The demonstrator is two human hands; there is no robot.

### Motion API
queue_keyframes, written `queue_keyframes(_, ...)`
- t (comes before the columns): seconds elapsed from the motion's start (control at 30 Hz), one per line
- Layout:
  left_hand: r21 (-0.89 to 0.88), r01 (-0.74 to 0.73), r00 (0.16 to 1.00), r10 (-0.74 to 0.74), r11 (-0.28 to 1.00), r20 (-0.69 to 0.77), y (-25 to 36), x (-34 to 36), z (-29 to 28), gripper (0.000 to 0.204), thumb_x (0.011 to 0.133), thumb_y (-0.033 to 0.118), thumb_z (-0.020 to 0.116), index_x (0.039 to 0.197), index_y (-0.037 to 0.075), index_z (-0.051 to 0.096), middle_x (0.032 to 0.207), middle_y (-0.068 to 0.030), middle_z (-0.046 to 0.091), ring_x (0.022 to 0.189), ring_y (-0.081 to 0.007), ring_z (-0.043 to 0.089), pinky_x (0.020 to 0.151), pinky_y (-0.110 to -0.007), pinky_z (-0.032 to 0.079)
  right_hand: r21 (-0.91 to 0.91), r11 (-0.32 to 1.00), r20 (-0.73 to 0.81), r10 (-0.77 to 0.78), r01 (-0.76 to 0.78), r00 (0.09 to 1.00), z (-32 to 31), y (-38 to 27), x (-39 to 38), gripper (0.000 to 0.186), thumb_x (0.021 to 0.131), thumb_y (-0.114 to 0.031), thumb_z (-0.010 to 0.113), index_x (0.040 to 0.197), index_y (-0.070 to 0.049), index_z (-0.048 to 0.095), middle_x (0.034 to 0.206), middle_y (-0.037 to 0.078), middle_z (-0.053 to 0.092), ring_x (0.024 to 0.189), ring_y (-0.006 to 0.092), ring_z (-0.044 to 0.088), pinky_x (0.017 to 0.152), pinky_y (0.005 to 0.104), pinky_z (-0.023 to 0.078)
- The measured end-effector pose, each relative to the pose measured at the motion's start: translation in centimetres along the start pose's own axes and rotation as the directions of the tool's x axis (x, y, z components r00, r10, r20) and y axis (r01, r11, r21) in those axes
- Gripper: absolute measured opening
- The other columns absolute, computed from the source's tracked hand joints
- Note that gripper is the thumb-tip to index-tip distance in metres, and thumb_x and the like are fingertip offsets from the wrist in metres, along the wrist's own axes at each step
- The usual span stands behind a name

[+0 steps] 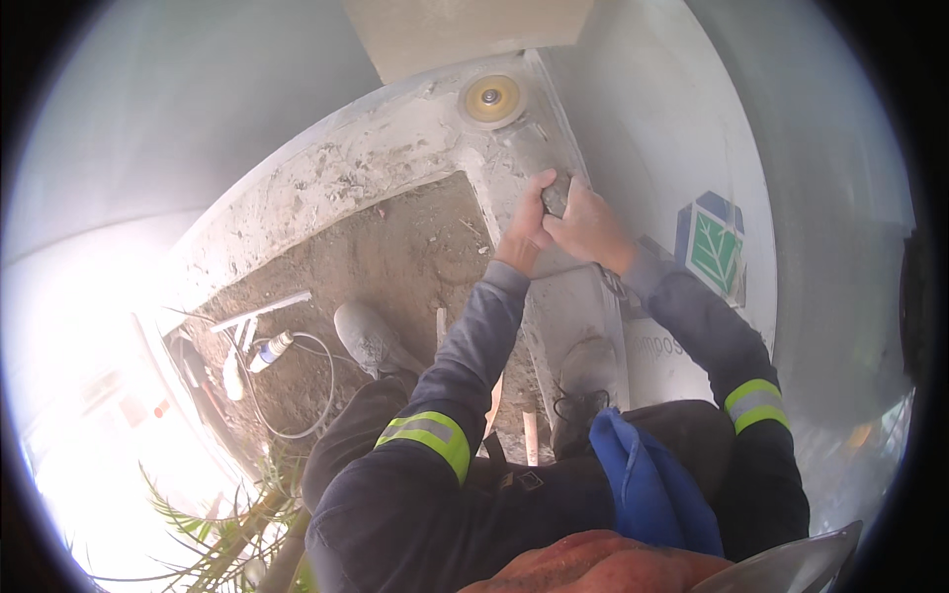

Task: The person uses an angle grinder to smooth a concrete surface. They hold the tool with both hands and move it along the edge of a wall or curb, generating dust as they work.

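My left hand (526, 219) and my right hand (590, 223) are wrapped around a dust-covered power tool (542, 156), which looks like an angle grinder. Its round yellowish disc (492, 97) points away from me, over the corner of a rough, whitish plastered ledge (336, 163). Whether the disc touches the surface cannot be told. The disc's rim looks pale and hazy. My right hand is behind and right of my left one, and part of the tool is hidden under both.
Inside the ledge lies bare dirt (415, 257) with my shoe (366, 331), a cable connector (272, 351), a looped cable and sticks. A white panel (652, 148) with a green leaf sign (714, 252) stands at right. Palm fronds (232, 539) reach in at lower left.
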State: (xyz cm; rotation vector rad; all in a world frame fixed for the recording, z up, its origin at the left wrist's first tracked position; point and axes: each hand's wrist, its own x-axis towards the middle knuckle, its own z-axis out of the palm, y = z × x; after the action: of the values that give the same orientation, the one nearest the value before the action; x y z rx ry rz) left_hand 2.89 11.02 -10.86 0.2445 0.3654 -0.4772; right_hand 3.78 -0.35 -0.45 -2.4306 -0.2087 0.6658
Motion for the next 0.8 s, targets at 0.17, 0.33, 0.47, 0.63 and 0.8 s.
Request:
queue_keyframes(0.17, 0.321, 0.112, 0.985, -0.062, 0.940, -0.163, 2.4, -1.2, -0.7, 0.045, 0.095, 0.041, 0.062, 0.123, 0.006, 0.062, 0.110, -0.0103, 0.071, 0.095, -0.0240, 0.070, 0.084, -0.038, 0.057, 0.628, 0.733, 0.188, 0.185, -0.262, 0.965, 0.8, -0.4, 0.4, 0.067, 0.074, -0.018, 0.074, 0.127, 0.015, 0.050, 0.105, 0.018, 0.068, 0.093, 0.0277, 0.071, 0.077, 0.0371, 0.056)
queue_keyframes(0.33, 0.434, 0.176, 0.982, -0.128, 0.884, -0.138, 2.4, -1.8, 0.0, 0.043, 0.096, 0.041, 0.062, 0.124, 0.008, 0.063, 0.110, -0.0075, 0.071, 0.095, -0.0225, 0.070, 0.082, -0.037, 0.056, 0.702, 0.686, 0.166, 0.102, -0.190, 0.981, 3.1, 2.1, 0.8, 0.053, 0.072, -0.016, 0.075, 0.115, 0.012, 0.062, 0.099, 0.015, 0.070, 0.087, 0.0222, 0.070, 0.073, 0.0348, 0.055)
queue_keyframes(0.47, 0.443, 0.180, 0.969, -0.082, 0.878, -0.232, 2.9, -2.0, -0.3, 0.043, 0.098, 0.041, 0.060, 0.126, 0.008, 0.062, 0.112, -0.0059, 0.070, 0.099, -0.0218, 0.068, 0.085, -0.037, 0.055, 0.745, 0.656, 0.096, 0.075, -0.122, 0.993, 3.6, 1.8, 0.6, 0.040, 0.073, -0.018, 0.074, 0.100, 0.010, 0.068, 0.091, 0.014, 0.070, 0.084, 0.0207, 0.069, 0.071, 0.0347, 0.054)
queue_keyframes(0.63, 0.487, 0.143, 0.963, -0.007, 0.862, -0.269, 2.6, -2.7, -0.2, 0.041, 0.100, 0.037, 0.060, 0.130, 0.008, 0.060, 0.120, -0.0057, 0.067, 0.109, -0.0197, 0.065, 0.093, -0.036, 0.052, 0.727, 0.666, 0.142, 0.092, -0.167, 0.986, 4.0, 2.2, 0.3, 0.038, 0.072, -0.020, 0.075, 0.092, 0.012, 0.070, 0.084, 0.015, 0.070, 0.078, 0.0209, 0.069, 0.067, 0.0356, 0.052)
queue_keyframes(0.8, 0.508, 0.108, 0.941, 0.076, 0.854, -0.329, 1.3, -3.4, 1.7, 0.039, 0.103, 0.034, 0.059, 0.131, 0.008, 0.058, 0.121, -0.0055, 0.066, 0.110, -0.0196, 0.064, 0.097, -0.036, 0.051, 0.683, 0.717, 0.126, 0.072, -0.139, 0.989, 4.3, 3.4, -0.1, 0.039, 0.071, -0.021, 0.076, 0.090, 0.013, 0.070, 0.081, 0.016, 0.070, 0.075, 0.0213, 0.069, 0.063, 0.0353, 0.052)
